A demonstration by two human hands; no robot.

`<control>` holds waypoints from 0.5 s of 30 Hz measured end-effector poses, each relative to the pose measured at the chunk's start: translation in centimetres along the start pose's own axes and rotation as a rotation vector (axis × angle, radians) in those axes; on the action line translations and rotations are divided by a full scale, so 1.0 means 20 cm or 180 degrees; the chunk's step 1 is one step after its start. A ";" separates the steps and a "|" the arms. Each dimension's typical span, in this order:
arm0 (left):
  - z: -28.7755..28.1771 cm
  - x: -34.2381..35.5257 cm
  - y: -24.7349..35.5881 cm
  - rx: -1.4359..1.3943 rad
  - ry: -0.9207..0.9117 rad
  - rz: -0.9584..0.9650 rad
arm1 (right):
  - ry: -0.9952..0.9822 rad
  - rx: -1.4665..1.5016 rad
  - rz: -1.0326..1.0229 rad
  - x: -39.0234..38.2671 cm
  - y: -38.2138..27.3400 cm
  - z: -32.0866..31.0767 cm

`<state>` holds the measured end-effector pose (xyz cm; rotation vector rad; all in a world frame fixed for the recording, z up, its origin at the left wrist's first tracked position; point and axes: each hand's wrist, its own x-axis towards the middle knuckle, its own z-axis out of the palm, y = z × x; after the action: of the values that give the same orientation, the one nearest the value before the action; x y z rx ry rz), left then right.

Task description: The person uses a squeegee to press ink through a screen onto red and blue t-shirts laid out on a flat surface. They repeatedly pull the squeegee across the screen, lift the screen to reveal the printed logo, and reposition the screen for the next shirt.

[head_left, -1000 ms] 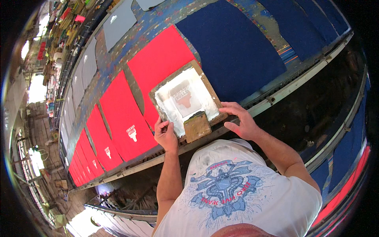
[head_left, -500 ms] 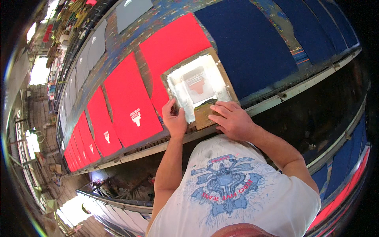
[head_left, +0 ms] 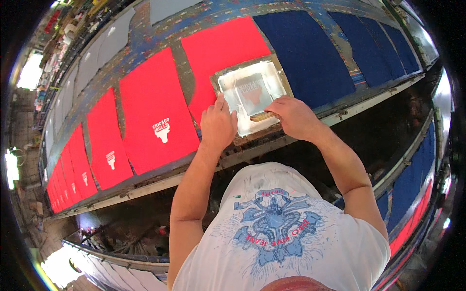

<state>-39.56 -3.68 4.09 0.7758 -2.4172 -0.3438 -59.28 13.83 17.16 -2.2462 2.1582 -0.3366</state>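
A square screen-printing frame (head_left: 228,73) with white ink around a stencil lies on a red fabric piece (head_left: 218,41). My left hand (head_left: 218,121) rests on the frame's left side, its fingers bent over it; whether they grip it is hard to tell. My right hand (head_left: 296,119) is closed on a wooden squeegee (head_left: 257,117) inside the frame, below the stencil. To the left, more red pieces (head_left: 150,92) bear small white printed logos (head_left: 162,131).
Navy fabric pieces (head_left: 306,58) lie to the right and grey ones (head_left: 116,34) along the far side of the long printing table. Its metal rail (head_left: 340,116) runs before me. Further rails with blue, red and white pieces (head_left: 407,174) stand at my sides. Cluttered shelves are at upper left.
My right hand has moved from the frame's right edge onto the squeegee, which is now tilted up from lying at the near edge. My left hand has moved higher in the picture.
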 end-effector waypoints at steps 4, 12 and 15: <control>0.04 0.02 -0.03 0.0106 0.0039 0.0094 | -0.0013 -0.0281 0.0010 -0.12 -0.05 0.08; 0.04 0.04 -0.04 0.0117 0.0032 0.0091 | 0.0344 -0.0680 -0.0173 -0.15 0.01 0.25; 0.04 0.05 -0.04 0.0159 0.0053 0.0086 | 0.0574 -0.0620 -0.0255 -0.08 0.06 0.29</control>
<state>-40.33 -4.80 3.60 0.7640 -2.4265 -0.2663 -59.64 14.48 11.00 -2.5019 2.2825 -0.3578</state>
